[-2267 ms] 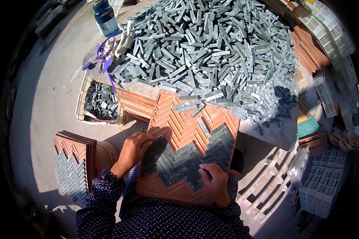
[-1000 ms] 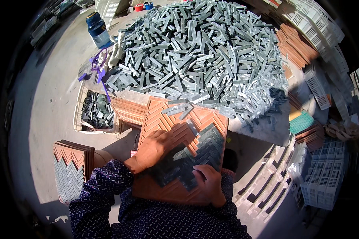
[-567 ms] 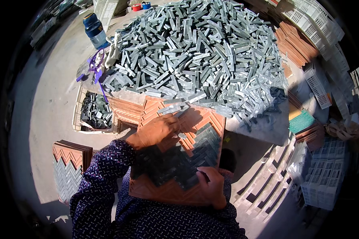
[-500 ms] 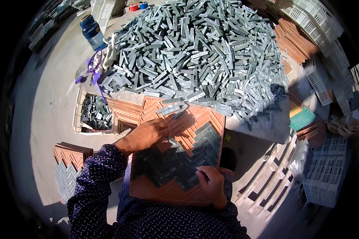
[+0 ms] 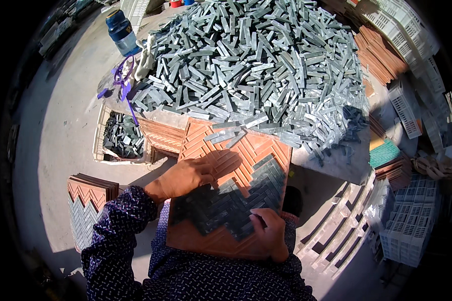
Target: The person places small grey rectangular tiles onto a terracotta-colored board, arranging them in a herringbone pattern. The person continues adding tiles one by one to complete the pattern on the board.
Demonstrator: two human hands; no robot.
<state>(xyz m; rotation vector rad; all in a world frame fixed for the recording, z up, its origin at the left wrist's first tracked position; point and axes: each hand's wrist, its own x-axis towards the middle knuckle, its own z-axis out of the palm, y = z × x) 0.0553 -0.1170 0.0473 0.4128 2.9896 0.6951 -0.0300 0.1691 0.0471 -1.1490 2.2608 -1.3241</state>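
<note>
Where slim dark strips (image 5: 223, 213) end, the orange board (image 5: 251, 149) is herringbone-ridged.

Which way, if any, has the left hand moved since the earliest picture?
Yes: judged against the cream crate, the left hand has moved right and somewhat forward, now reaching over the orange tray.
</note>
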